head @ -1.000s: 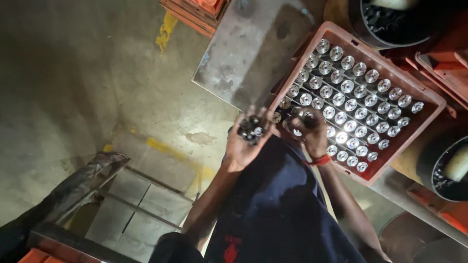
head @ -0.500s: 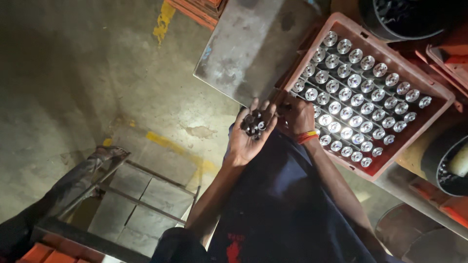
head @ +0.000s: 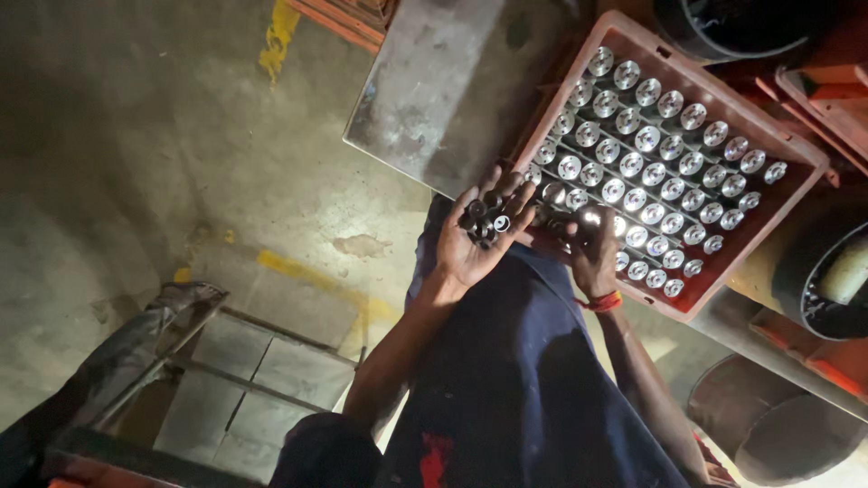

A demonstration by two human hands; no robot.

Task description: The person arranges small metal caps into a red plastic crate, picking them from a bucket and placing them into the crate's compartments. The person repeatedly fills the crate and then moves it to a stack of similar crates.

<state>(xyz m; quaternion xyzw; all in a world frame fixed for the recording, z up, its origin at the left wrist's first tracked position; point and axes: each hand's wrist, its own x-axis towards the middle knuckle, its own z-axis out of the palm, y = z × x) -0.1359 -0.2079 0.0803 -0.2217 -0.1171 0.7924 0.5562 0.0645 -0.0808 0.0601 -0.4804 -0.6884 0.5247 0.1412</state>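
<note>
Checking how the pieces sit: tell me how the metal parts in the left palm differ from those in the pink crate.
The parts in the left hand lie in a loose, dark heap; the parts in the pink crate stand in neat rows and shine brightly. The heap is few; the rows are many. Both look like small round metal pieces.

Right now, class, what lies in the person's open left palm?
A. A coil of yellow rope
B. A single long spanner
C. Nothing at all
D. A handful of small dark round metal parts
D: the left hand is turned palm up with a cluster of small dark round metal parts resting on its fingers, beside the reddish tray of shiny round pieces.
</note>
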